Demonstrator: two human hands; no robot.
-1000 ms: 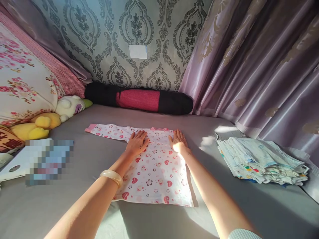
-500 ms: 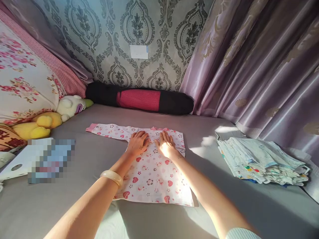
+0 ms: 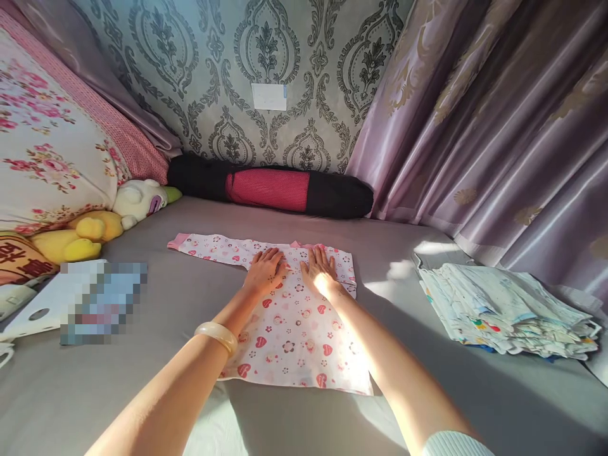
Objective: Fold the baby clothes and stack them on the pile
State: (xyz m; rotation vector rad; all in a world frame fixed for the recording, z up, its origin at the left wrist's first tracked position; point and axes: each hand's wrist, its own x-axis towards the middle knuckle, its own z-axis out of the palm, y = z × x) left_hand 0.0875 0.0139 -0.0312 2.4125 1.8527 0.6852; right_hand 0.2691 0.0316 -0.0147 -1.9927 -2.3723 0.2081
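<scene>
A small white long-sleeved shirt (image 3: 297,345) printed with pink hearts and flowers lies flat on the grey sheet. Its left sleeve stretches out sideways to a pink cuff (image 3: 178,241); on the right the body ends in a straight edge, with no sleeve spread out there. My left hand (image 3: 266,269) rests palm down on the upper chest, fingers stretched out. Beside it, my right hand (image 3: 321,271) lies flat just below the pink collar, fingers slightly apart. A pale bangle (image 3: 217,335) circles my left wrist.
To the right sits a stack of folded light clothes (image 3: 508,310). A long black and red bag (image 3: 270,189) lies along the wall. On the left are yellow and white plush toys (image 3: 71,244), a white box-like object (image 3: 61,297) and a blurred-out item (image 3: 104,304).
The whole view has shifted slightly, so things sit a little further right. Both hands stay flat on the shirt, and my right hand's fingers have shifted slightly. The shirt looks the same.
</scene>
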